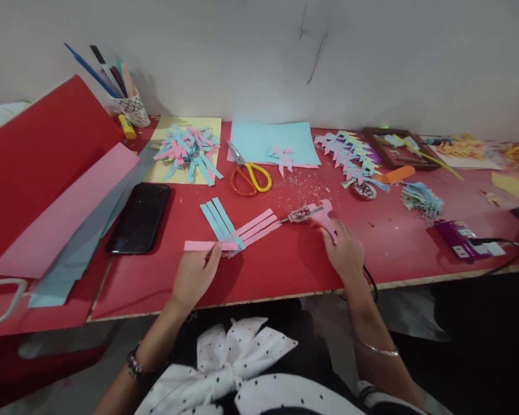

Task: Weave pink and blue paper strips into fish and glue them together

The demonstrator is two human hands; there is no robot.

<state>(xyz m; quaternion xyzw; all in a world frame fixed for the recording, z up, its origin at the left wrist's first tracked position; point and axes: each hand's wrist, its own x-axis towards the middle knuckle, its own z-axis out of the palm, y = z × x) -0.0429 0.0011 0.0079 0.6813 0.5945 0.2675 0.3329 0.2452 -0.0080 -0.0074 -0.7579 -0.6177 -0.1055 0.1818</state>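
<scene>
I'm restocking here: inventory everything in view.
Glue gun: one, pink, centre right
Paper strips: several, pink and blue, centre
Phone: one, black, left
Scissors: one, red and yellow, back
Pen cup: one, white, back left
Strip heap: one, pink and blue, back
Paper sheets: several, mixed, left and back
Paper chains: several, mixed, back right
Tray: one, brown, back right
Power box: one, purple, right
Panel: one, red, left
Left grip: one, bare, on paper strips
Right grip: one, bare, on glue gun

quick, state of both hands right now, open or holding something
Left hand: closed, holding a pink paper strip.
Right hand: closed around the handle of a pink glue gun.
</scene>
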